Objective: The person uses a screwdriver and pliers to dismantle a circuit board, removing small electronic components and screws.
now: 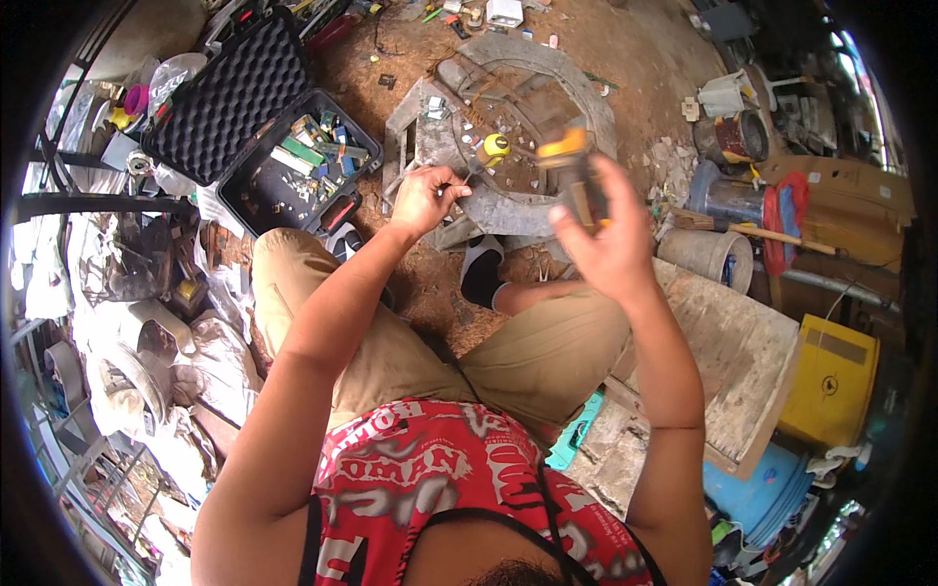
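Note:
My left hand [428, 202] is closed in a pinch over the near edge of a worn grey ring-shaped frame [508, 213]. A small thin piece shows at its fingertips, too small to name. To the right, my right hand [614, 230] is wrapped round a yellow-and-black tool [564, 146], raised above the frame's right side. The tool is smeared by motion, so its kind cannot be made out. A yellow rounded object [496, 146] sits on the frame just beyond my left fingertips. Small scraps [437, 105] lie on the frame's left part.
An open black case [366, 137] with foam in its lid [230, 103] stands at the left, holding small parts. At the right are a wooden board [728, 361], a bucket [708, 256], a yellow box [829, 381] and a blue container [757, 493]. Plastic bags crowd the left.

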The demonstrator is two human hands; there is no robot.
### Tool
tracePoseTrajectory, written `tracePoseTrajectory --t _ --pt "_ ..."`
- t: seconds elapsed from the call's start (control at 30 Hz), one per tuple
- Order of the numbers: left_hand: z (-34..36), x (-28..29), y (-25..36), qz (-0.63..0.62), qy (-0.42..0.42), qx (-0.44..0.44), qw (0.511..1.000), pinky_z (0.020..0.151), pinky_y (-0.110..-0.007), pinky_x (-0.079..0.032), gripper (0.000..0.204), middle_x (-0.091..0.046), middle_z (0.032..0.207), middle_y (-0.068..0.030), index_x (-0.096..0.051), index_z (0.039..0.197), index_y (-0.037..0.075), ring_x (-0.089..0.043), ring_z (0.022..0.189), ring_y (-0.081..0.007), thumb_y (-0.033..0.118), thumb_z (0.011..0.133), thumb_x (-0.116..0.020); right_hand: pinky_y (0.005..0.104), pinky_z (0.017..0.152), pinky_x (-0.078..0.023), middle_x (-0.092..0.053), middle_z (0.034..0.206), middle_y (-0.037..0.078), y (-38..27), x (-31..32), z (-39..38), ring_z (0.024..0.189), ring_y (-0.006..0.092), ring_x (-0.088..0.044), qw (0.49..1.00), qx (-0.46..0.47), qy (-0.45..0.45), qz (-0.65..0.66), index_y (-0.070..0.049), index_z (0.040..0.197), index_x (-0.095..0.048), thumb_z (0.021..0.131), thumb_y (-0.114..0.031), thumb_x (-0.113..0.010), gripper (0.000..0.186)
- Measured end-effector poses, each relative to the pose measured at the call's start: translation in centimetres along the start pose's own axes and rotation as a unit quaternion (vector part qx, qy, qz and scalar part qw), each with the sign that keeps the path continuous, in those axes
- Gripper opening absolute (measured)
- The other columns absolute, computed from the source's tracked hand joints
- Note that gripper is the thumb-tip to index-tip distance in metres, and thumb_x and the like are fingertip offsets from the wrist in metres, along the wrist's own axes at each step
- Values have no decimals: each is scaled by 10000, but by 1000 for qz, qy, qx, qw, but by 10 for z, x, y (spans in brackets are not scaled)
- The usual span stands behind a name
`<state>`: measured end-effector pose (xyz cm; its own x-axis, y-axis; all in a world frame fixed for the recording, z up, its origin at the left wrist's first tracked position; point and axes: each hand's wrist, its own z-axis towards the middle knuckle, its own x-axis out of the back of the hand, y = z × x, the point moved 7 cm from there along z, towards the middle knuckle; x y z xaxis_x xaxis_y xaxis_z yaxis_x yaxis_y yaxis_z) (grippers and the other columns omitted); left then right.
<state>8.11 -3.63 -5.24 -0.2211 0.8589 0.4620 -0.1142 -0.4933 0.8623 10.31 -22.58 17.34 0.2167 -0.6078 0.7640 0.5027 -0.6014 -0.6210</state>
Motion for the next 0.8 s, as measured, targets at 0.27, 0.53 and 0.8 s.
tracePoseTrajectory --t 0.27,0.53,0.8 --pt "1 4 6 -35 -6 -9 999 725 -406 -496 240 -689 766 -86 -669 761 67 -642 767 -314 289 796 -754 327 799 -508 -601 1113 147 -10 -12 5 897 198 -608 985 -86 -151 -11 3 1312 -472 844 -166 -694 544" --pt "-3 3 5 -12 8 -27 1000 696 -409 -481 218 -669 744 -91 -657 755 67 -624 739 -312 255 791 -762 343 843 -507 -629 1087 164 -34 0 10 943 198 -617 998 35 -44 -29 67 1302 -459 866 -160 -686 542" --pt "-1 6 12 12 5 -24 1000 709 -410 -478 224 -671 756 -99 -673 752 75 -628 769 -320 278 792 -758 393 717 -547 -640 1063 218 -34 3 3 833 297 -660 995 78 -13 -64 21 1322 -478 783 -200 -740 639"
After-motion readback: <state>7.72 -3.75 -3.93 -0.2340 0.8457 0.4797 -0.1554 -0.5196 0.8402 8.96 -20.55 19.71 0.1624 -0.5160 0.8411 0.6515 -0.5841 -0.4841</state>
